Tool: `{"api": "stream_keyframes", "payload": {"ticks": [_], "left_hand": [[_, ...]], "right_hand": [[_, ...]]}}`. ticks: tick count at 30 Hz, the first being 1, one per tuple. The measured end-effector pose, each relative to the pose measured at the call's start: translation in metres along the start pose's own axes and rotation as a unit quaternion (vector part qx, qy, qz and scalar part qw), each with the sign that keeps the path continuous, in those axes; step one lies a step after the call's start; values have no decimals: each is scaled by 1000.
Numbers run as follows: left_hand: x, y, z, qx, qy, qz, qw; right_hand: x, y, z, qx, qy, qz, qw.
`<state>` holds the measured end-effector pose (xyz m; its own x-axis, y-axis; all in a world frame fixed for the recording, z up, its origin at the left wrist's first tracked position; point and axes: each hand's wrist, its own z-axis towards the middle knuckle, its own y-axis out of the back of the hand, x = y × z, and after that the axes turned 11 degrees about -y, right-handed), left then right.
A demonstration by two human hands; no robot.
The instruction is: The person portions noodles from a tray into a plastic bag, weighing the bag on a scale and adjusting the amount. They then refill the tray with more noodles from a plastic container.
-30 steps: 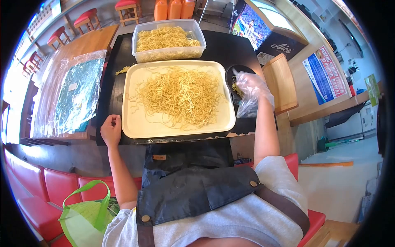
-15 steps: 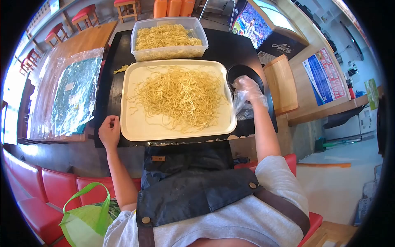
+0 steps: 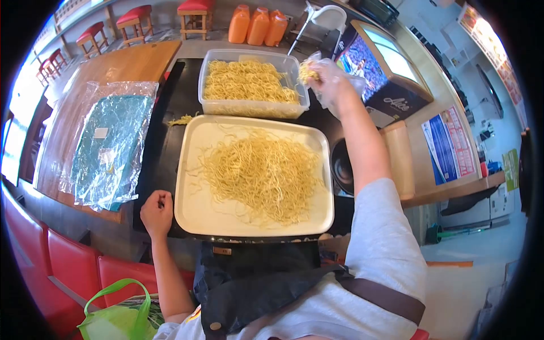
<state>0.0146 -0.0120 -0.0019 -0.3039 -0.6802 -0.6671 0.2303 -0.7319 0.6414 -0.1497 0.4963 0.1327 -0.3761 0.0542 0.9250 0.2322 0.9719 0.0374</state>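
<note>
My right hand (image 3: pixel 328 84), in a clear plastic glove, is raised just beyond the right rim of the clear plastic box. Its fingers are closed on a small clump of noodles (image 3: pixel 306 73). Yellow noodles (image 3: pixel 249 82) fill much of the plastic box (image 3: pixel 255 109). In front of it lies a cream tray (image 3: pixel 195 218) with a loose heap of noodles (image 3: pixel 260 175). My bare left hand (image 3: pixel 157 212) is curled in a loose fist beside the tray's left edge, on the table side. A black bowl (image 3: pixel 341 167) sits at the tray's right, partly hidden by my right arm.
A few stray noodles (image 3: pixel 182 120) lie on the black table (image 3: pixel 161 144). To the left, a wooden table (image 3: pixel 136 56) carries a plastic-wrapped teal package (image 3: pixel 110 144). A box with a screen (image 3: pixel 382 71) and a wooden counter (image 3: pixel 405 164) stand right. Orange jugs (image 3: pixel 258 25) stand behind.
My right hand has moved from the black bowl up and away to the box's right side, and now holds noodles. My left hand stays by the tray. The camera view has tilted up.
</note>
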Motion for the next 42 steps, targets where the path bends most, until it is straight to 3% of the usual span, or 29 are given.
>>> {"api": "stream_keyframes", "payload": {"ticks": [1, 2, 3, 4, 5, 6, 8, 10, 12, 13, 15, 16, 18, 19, 21, 25, 28, 29, 30, 32, 34, 36, 38, 40, 41, 42], "left_hand": [[0, -1, 0, -7, 10, -10, 1000], [-1, -1, 0, -12, 14, -6, 1000], [-1, 0, 0, -10, 17, -15, 1000], [-2, 0, 0, -7, 21, -24, 999], [-1, 0, 0, -7, 23, -19, 1000], [-2, 0, 1, -9, 27, -16, 999], [-3, 0, 2, -2, 25, -10, 1000], [-2, 0, 3, -3, 23, -9, 1000], [-4, 1, 3, 2, 37, -18, 999], [-3, 0, 2, 5, 40, -17, 999], [-1, 0, 2, -4, 23, -17, 1000], [0, 1, 2, -1, 24, -13, 1000], [0, 0, 3, 4, 18, -11, 1000], [-1, 0, 3, 5, 16, -12, 1000], [-3, 0, 4, 5, 28, -6, 1000], [-1, -1, 2, -10, 20, -14, 1000], [-2, 0, 3, -4, 5, -4, 1000], [-1, 0, 3, -6, -3, 1, 1000], [-1, -1, 3, -10, -11, 5, 1000], [-3, 0, 3, -6, -6, 5, 1000], [-5, 1, 3, -1, 0, 5, 1000], [-3, 0, 3, -1, -20, 41, 999], [-5, 0, 3, -1, -23, 46, 999], [-7, 1, 2, 1, -12, 45, 999], [-7, 1, 2, -2, -15, 49, 999], [-7, 1, 1, -5, -18, 42, 999]], "right_hand": [[-3, -16, 33, -71, -52, 63, 994], [-5, -16, 67, -64, -51, 61, 995], [-7, -15, 101, -62, -66, -202, 975], [-8, -18, 122, -57, -73, -452, 887], [-14, -37, 110, -104, 58, -503, 856], [-11, -56, 102, -99, 59, -503, 856], [-14, -71, 107, -142, 118, -748, 637], [-23, -70, 113, -109, 132, -745, 644], [-36, -62, 126, 44, 257, -835, 485], [-30, -67, 116, 48, 256, -834, 487], [-11, -73, 101, 72, 26, -761, 644], [-3, -67, 110, 130, -147, -644, 739], [23, -73, 88, 41, -168, -643, 746], [15, -64, 102, 39, -169, -643, 746], [-15, -34, 162, -13, 19, -750, 661], [-39, -24, 205, 10, -47, -780, 625], [36, -84, 33, -114, -27, -704, 700], [40, -70, 40, -85, 68, -770, 629], [41, -55, 42, -90, 68, -769, 630], [56, -49, 4, -2, 95, -611, 786], [50, -49, -44, 188, 299, -641, 681], [23, -89, -99, 236, 191, -673, 674], [-62, -85, -110, 456, 364, -436, 685], [-66, -117, -208, 237, 83, -501, 829], [-85, -120, -198, 236, 88, -499, 829], [-120, -121, -175, 236, 185, -606, 737]]}}
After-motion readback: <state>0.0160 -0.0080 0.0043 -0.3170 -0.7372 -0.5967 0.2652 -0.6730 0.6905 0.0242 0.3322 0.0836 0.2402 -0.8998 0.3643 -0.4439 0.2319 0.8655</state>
